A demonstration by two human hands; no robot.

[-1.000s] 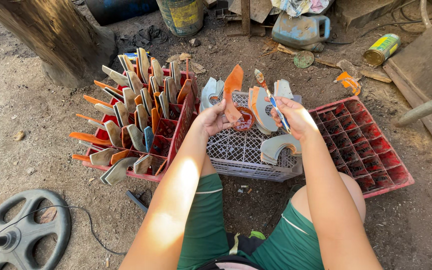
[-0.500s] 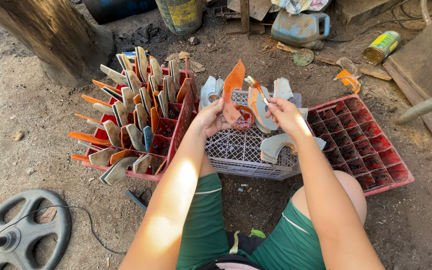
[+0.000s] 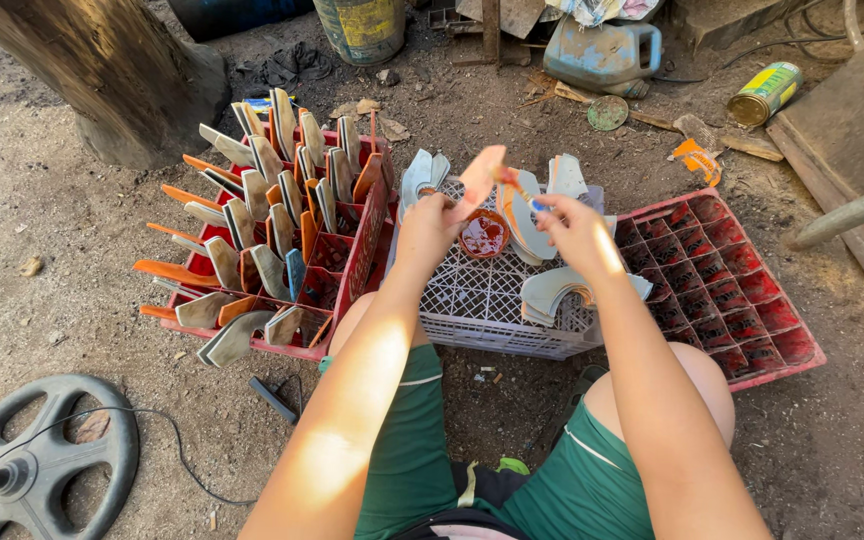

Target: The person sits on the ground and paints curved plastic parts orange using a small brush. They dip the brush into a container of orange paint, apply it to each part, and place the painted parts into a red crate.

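Ground: bare dirt yard, tree trunk (image 3: 102,70) at our far left, scrap beyond.
Left hand (image 3: 432,222): closed on an orange curved piece (image 3: 480,175), held upright over the white crate (image 3: 492,300), probably to expose its face.
Right hand (image 3: 574,228): pinched narrow on a small brush (image 3: 517,188), tip at the piece.
Cup (image 3: 484,235): reddish glue or paint, we think, just below, within dipping reach.
Left red crate (image 3: 347,270): pieces standing in cells, likely drying.
Right red crate (image 3: 732,290): cells bare.
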